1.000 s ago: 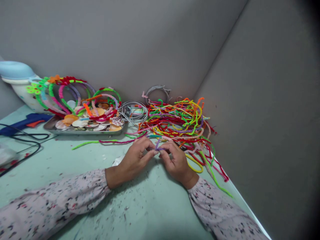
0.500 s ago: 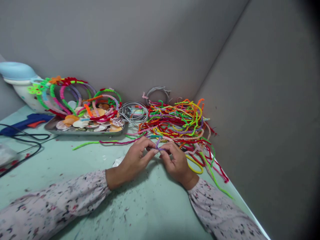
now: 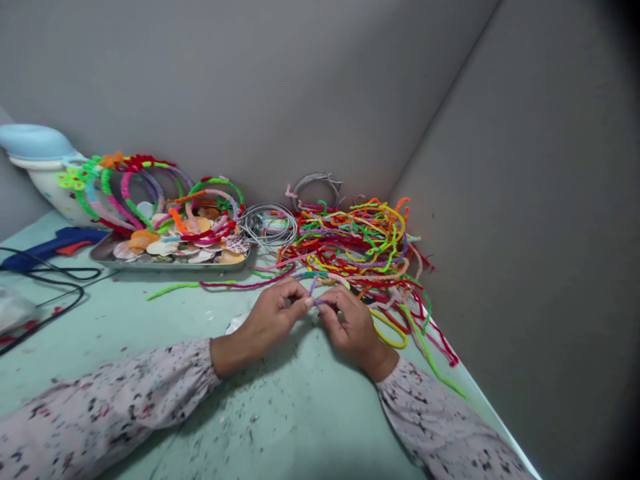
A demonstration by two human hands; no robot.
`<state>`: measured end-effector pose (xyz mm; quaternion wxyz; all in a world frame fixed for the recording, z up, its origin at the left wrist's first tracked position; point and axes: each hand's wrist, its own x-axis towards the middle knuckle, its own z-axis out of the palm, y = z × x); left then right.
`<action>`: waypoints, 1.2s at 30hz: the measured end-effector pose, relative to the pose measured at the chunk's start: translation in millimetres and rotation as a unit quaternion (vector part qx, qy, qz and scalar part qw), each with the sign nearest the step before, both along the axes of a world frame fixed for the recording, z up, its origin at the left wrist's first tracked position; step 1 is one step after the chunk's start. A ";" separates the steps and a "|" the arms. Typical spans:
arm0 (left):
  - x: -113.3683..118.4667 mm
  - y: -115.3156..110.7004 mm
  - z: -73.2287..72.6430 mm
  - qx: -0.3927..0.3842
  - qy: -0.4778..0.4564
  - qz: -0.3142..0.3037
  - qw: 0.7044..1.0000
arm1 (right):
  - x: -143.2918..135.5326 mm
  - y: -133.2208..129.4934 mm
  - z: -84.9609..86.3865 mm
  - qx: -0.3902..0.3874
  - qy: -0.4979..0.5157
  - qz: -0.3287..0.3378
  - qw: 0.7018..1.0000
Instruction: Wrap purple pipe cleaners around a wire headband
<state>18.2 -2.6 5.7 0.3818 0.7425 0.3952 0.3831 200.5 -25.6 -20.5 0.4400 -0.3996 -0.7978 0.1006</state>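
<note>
A short purple pipe cleaner [image 3: 313,287] is pinched between my two hands above the table. My left hand [image 3: 277,310] grips it with thumb and forefinger, and one piece sticks up from there. My right hand [image 3: 350,327] pinches its other part a finger's width away. Much of the pipe cleaner is hidden by the fingertips. Just behind the hands a long multicoloured pipe cleaner strand [image 3: 240,285] lies across the table. A yellow loop [image 3: 393,333] lies beside my right hand.
A heap of coloured pipe cleaners [image 3: 355,237] lies at the back right. Coiled grey wire [image 3: 270,227] sits left of it. A metal tray [image 3: 170,265] holds shells and fuzzy headbands. A blue glue gun [image 3: 55,247] with a black cable and a blue-lidded white container [image 3: 47,173] stand at left.
The fingertips have shifted slightly, and the upright purple piece now leans a little more to the right. Both hands still pinch the pipe cleaner; the other things are unmoved.
</note>
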 end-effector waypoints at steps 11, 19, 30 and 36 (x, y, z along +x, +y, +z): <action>-0.7 2.2 -6.1 -0.003 -0.023 -0.025 0.999 | -0.8 -0.1 1.6 0.000 0.018 -0.012 1.000; -1.2 1.5 -5.1 0.054 -0.006 -0.014 0.998 | -1.6 0.5 1.6 0.007 0.022 -0.021 1.000; 0.1 6.0 -13.7 -0.014 0.002 -0.004 1.000 | -0.7 0.1 -2.5 -0.001 -0.039 -0.010 0.999; 0.6 6.6 -15.2 -0.038 -0.022 -0.007 0.999 | -1.3 0.3 -1.6 -0.002 -0.050 -0.016 0.999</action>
